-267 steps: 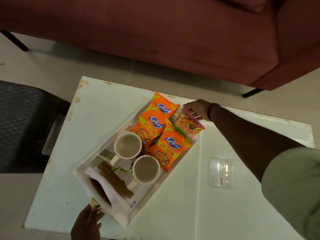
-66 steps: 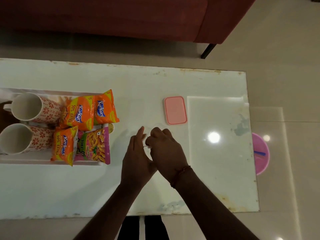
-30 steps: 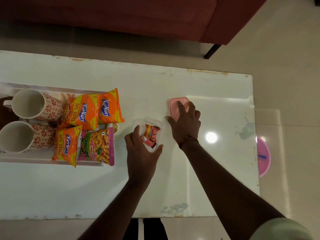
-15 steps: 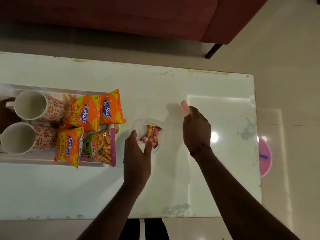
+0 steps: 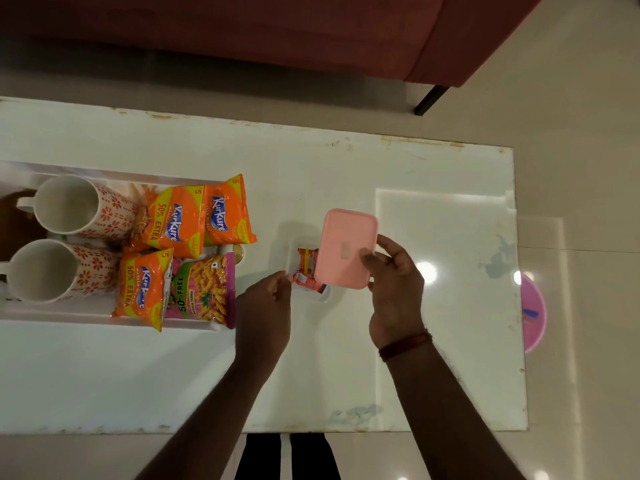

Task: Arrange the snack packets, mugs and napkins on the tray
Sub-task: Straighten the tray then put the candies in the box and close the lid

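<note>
A view looking down over your two bare arms at a white glass table (image 5: 346, 168). At the centre, a small clear box (image 5: 320, 298) is sitting open, with red sachets (image 5: 306, 268) lying inside it.

Your right hand (image 5: 394, 285) is gripping a pink lid (image 5: 346, 247), thumb on top and fingers underneath. The lid is hanging over the right side of the clear box, covering part of it and leaving the sachets showing on the left. Its long axis is running away from you, roughly in line with the box's own long side, so the fit appears to call for a short slide leftward and a lowering, not a turn.

Your left hand (image 5: 265, 306) is just left of the clear box, fingers curled, and seems to be pinching its near left rim to steady it. It is the hand nearer the box and nearer the task's things.

Well to the left of the clear box, the tray (image 5: 86, 318) is holding two mugs (image 5: 65, 206) at its far left end, three orange snack packets (image 5: 173, 220) and one pink snack packet (image 5: 204, 289) at the end nearest the box. Napkins are not clearly showing. Judging by this, the tray is largely arranged, and the box is probably the next thing to go there.
</note>
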